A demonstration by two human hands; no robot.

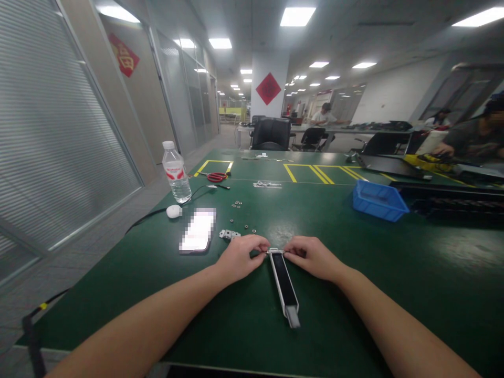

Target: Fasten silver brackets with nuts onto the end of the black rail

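Observation:
A long, narrow part with a white frame and a black face lies on the green table, pointing away from me. A grey tab sticks out of its near end. My left hand is closed, its thumb and fingertips pinching the left side of the part's far end. On the opposite side of that end, my right hand pinches with thumb and fingers. Small metal pieces may sit between the fingertips, too small to tell. Just beyond my left hand rests a metal bracket, with several small nuts scattered farther off.
Left of my hands lie a phone, a white case, a water bottle and a black cable. Red-handled scissors and a small plastic bag are farther back. A blue bin stands right. People sit beyond.

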